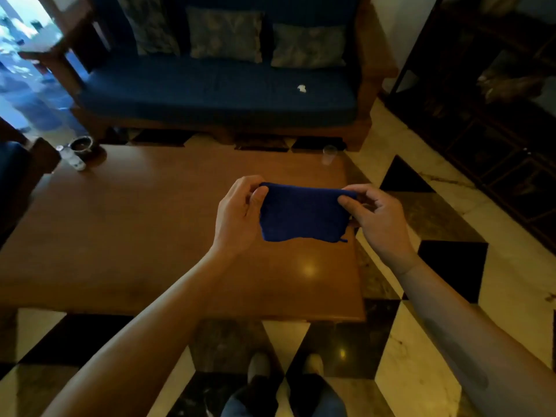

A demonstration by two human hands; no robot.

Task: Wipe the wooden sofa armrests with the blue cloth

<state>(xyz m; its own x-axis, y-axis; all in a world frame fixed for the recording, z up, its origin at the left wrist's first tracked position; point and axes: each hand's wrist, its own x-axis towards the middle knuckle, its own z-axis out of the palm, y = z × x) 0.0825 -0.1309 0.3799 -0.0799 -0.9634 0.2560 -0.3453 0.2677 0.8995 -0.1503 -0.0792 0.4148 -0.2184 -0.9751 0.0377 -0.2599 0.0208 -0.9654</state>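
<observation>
A blue-cushioned sofa (216,88) with wooden armrests (365,85) stands at the far side, three cushions along its back. Nearer lies a wide wooden bench (135,230) on the chequered floor (451,341). Above the bench, the left hand (237,215) and right hand (376,218) each pinch an upper corner of the blue cloth (302,216), stretching it flat between them, well apart from the sofa. A clear cup (329,155) stands at the bench's far edge.

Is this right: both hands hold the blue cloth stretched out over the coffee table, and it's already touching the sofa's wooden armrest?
Not quite. In the head view the left hand and right hand do hold the blue cloth over the coffee table, but it touches no armrest; the sofa stands beyond the table.
</observation>
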